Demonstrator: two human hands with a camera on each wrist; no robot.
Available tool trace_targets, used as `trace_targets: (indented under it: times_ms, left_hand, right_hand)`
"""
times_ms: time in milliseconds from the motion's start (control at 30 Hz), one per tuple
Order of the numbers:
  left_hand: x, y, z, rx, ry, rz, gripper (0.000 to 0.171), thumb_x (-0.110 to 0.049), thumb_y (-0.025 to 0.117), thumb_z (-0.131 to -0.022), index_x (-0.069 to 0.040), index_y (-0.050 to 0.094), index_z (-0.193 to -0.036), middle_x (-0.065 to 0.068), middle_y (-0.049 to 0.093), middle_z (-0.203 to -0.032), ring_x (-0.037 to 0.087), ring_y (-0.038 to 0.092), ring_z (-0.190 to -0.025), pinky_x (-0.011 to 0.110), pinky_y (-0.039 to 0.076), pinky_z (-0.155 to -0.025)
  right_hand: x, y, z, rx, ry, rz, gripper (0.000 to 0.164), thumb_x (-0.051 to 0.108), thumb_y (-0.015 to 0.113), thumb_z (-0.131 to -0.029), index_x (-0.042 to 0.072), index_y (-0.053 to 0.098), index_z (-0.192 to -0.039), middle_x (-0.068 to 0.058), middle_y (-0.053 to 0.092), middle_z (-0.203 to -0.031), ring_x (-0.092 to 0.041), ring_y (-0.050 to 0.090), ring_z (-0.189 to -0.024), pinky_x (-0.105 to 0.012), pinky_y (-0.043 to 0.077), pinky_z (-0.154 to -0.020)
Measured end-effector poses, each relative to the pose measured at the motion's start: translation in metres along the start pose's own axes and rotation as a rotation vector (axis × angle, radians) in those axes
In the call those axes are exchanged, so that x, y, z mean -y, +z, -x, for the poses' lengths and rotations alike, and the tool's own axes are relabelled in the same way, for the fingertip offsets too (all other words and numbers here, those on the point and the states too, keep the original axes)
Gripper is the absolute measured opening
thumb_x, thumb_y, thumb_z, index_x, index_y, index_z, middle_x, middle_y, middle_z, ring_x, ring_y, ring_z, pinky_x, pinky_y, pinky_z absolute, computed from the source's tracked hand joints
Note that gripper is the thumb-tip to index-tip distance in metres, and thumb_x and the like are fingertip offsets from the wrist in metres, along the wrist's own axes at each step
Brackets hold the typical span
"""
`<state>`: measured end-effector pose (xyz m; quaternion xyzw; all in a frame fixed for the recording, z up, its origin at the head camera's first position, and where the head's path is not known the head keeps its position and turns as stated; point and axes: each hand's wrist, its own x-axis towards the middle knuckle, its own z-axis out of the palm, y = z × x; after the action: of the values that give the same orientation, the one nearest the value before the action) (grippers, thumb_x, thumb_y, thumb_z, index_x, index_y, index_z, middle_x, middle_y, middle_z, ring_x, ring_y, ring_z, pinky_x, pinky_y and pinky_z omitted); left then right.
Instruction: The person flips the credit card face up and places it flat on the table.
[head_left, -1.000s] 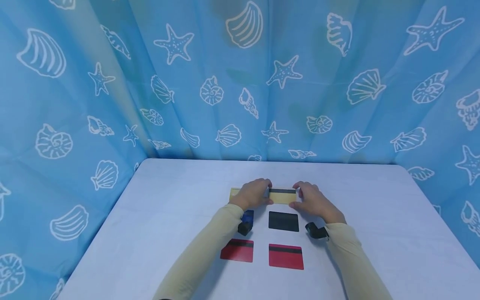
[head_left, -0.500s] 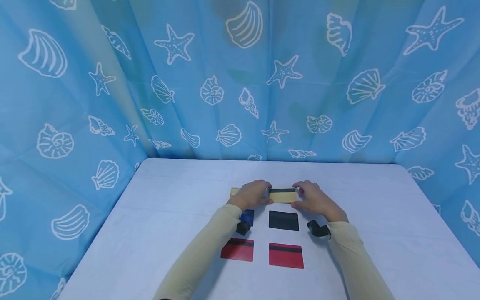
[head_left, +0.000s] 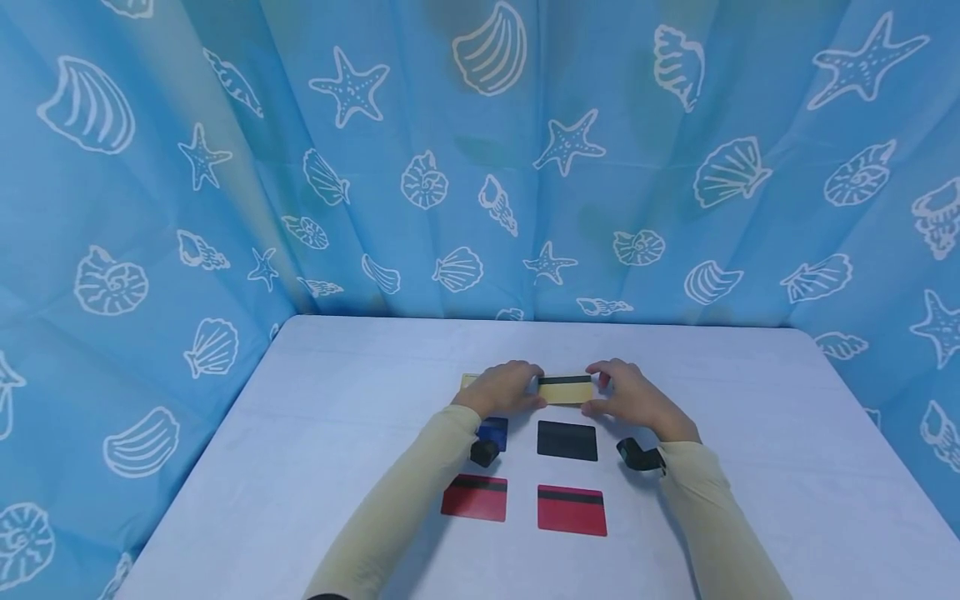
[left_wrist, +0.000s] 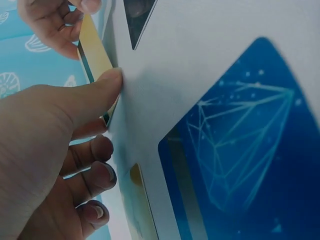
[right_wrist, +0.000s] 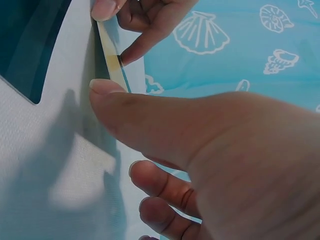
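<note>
In the head view a gold card [head_left: 566, 392] with a dark stripe is held slightly off the white table, between both hands. My left hand [head_left: 504, 390] pinches its left end between thumb and fingers. On the opposite end, the thumb and a finger of my right hand [head_left: 636, 403] pinch it. The left wrist view shows the held card [left_wrist: 95, 45] tilted above the cloth. Partly hidden behind the left hand lies another gold card [head_left: 468, 382]. Just nearer is a blue card [head_left: 495, 432], partly covered by the left wrist's camera [head_left: 485, 452].
A black card [head_left: 567, 441] lies in front of the held card. Nearer still are two red cards, one at left [head_left: 476, 498] and one at right [head_left: 572, 510], both striped. The table [head_left: 360, 375] backs onto a blue shell-print curtain [head_left: 420, 108].
The held gold card has tilted and risen slightly, with a shadow showing under its near edge. My right wrist has shifted a little to the right; the other cards lie unmoved.
</note>
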<state>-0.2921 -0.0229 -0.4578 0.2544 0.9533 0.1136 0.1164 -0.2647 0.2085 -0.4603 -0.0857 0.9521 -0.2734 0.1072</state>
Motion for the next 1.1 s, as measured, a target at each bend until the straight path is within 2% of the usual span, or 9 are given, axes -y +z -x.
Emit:
trace_targets:
  times_ms: [233,333,567,900,1100]
  left_hand:
    - [0.004,-0.005,0.000,-0.002,0.016,0.020,0.058,-0.044,0.070,-0.097,-0.017,0.057,-0.147,0.002,0.065,-0.142,0.018,0.061,-0.133,0.037,0.048,-0.113]
    - [0.004,-0.008,-0.002,-0.007,0.033,0.029,0.060,-0.045,0.072,-0.096,-0.016,0.057,-0.147,0.002,0.066,-0.141,0.017,0.063,-0.128,0.036,0.049,-0.112]
    - [0.000,-0.014,-0.002,0.007,0.041,0.059,0.061,-0.045,0.072,-0.096,-0.017,0.056,-0.148,0.001,0.069,-0.128,0.014,0.063,-0.105,0.033,0.055,-0.100]
    - [-0.006,-0.016,-0.003,-0.020,0.089,0.035,0.065,-0.048,0.073,-0.094,-0.019,0.055,-0.149,0.000,0.070,-0.121,0.012,0.062,-0.099,0.030,0.056,-0.092]
    - [-0.010,-0.016,-0.003,-0.030,0.093,0.031,0.067,-0.050,0.074,-0.093,-0.019,0.055,-0.149,0.000,0.070,-0.124,0.011,0.063,-0.100,0.030,0.056,-0.093]
  right_hand:
    - [0.005,-0.005,0.002,-0.009,-0.010,-0.008,0.071,0.029,0.086,-0.085,0.004,0.055,-0.144,-0.017,0.059,-0.117,-0.029,0.052,-0.106,-0.036,0.054,-0.080]
    - [0.006,-0.007,0.003,-0.011,-0.014,-0.009,0.071,0.029,0.086,-0.085,0.003,0.054,-0.144,-0.017,0.059,-0.118,-0.030,0.052,-0.106,-0.036,0.056,-0.080]
    - [0.009,-0.011,0.006,-0.021,-0.030,-0.011,0.070,0.029,0.084,-0.087,0.005,0.054,-0.145,-0.016,0.058,-0.117,-0.031,0.052,-0.108,-0.035,0.056,-0.079]
    - [0.020,-0.015,0.010,-0.043,-0.059,-0.008,0.069,0.029,0.084,-0.087,0.005,0.054,-0.145,-0.014,0.058,-0.115,-0.032,0.051,-0.110,-0.037,0.056,-0.082]
    - [0.023,-0.016,0.012,-0.067,-0.083,0.003,0.068,0.028,0.084,-0.087,0.005,0.055,-0.144,-0.013,0.058,-0.112,-0.032,0.051,-0.109,-0.037,0.055,-0.082]
